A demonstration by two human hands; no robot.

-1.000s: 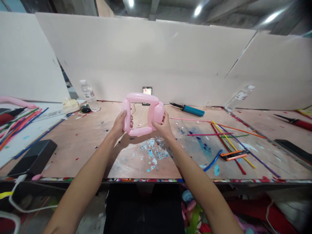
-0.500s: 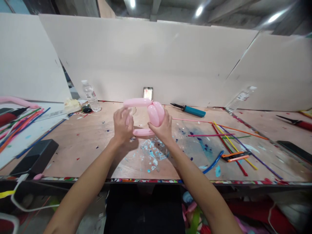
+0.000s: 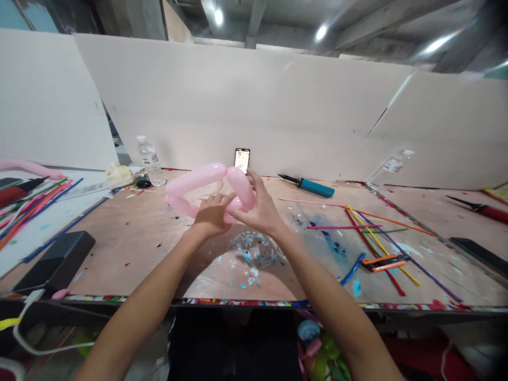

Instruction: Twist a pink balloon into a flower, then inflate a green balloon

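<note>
A pink twisting balloon [image 3: 194, 179], bent into a loop of several segments, is held up over the middle of the table. My left hand [image 3: 212, 216] is closed on its near side, where the lower segments meet. At the right end, my right hand [image 3: 262, 206] curls its fingers and thumb around the rounded bubbles. The loop sticks out to the left beyond my left hand. My palms and fingers hide part of the twists between them.
A phone [image 3: 242, 159] leans against the white partition. Behind, to the right, lies a teal hand pump [image 3: 316, 188]. Uninflated balloons [image 3: 379, 238] and an orange cutter [image 3: 384, 263] lie at right. Water bottles [image 3: 151, 163] stand by the partition; a black box [image 3: 57, 259] sits front left.
My left hand has moved right and now sits close beside my right hand. The balloon loop has turned, and its free side now extends left past my left hand.
</note>
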